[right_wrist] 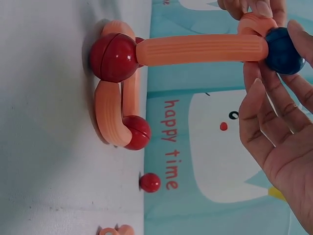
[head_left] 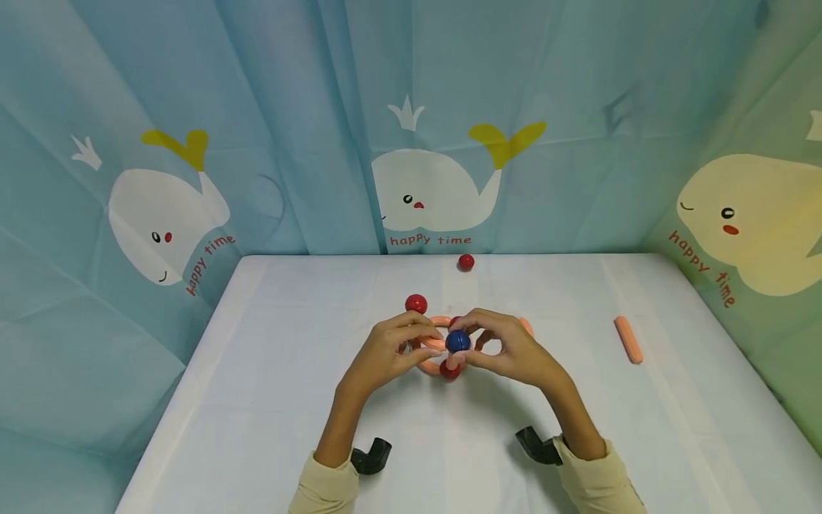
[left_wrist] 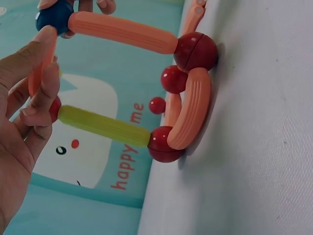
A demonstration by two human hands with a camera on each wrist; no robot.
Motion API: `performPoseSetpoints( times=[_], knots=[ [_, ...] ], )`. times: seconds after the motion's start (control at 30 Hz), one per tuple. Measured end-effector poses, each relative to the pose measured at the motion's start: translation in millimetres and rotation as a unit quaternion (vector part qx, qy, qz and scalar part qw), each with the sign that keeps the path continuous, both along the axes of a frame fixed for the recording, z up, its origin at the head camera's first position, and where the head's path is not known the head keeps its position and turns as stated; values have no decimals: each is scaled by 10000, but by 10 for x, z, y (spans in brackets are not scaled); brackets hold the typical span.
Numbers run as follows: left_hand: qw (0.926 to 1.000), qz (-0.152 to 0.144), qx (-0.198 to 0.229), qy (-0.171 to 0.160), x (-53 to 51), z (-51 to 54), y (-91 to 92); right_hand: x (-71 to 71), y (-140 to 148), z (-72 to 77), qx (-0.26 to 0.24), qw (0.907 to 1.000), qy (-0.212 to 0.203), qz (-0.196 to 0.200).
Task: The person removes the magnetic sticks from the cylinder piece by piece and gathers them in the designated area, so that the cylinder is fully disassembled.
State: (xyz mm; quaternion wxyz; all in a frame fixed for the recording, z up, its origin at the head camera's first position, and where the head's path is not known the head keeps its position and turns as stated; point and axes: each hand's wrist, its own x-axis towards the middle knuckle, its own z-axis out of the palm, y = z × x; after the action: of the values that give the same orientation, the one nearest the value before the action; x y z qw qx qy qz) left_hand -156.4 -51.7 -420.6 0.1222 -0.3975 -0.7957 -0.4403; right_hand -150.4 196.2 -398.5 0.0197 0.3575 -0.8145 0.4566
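In the head view, my left hand [head_left: 388, 348] pinches a curved orange rod [head_left: 434, 344], whose end meets a blue ball [head_left: 458, 341]. My right hand [head_left: 510, 350] grips that ball between thumb and fingers. Under the ball stands an orange rod [right_wrist: 200, 49], rising from a red ball [right_wrist: 113, 57]. To its left, a yellow-green rod [left_wrist: 105, 126] stands on another red ball [left_wrist: 166, 145]; the red ball [head_left: 416, 304] at its top is close to the left fingers. Curved orange rods [left_wrist: 193, 107] link the red balls at the base, on the table. The fingers partly hide the held rod.
A loose red ball [head_left: 466, 263] lies near the table's back edge. To the right lies a straight orange rod [head_left: 628, 340]. Another orange piece [head_left: 526, 326] shows behind the right hand. Black wrist mounts [head_left: 371, 457] sit at both sleeves, and a whale-print curtain [head_left: 308, 143] surrounds the table.
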Motion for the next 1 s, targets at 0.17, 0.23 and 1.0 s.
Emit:
performPoseSetpoints(
  times=[0.17,0.23,1.0],
  knots=[
    [9998,-40,-156,99,8,15,-17,-5,13,3,30,9999,96,-71],
    [9997,-33,-197,142,9,18,-21,-3,10,5,60,9999,84,-74],
    [9995,46,228,192,-38,10,-90,-6,1,-38,79,9999,-131,-27]
  ],
)
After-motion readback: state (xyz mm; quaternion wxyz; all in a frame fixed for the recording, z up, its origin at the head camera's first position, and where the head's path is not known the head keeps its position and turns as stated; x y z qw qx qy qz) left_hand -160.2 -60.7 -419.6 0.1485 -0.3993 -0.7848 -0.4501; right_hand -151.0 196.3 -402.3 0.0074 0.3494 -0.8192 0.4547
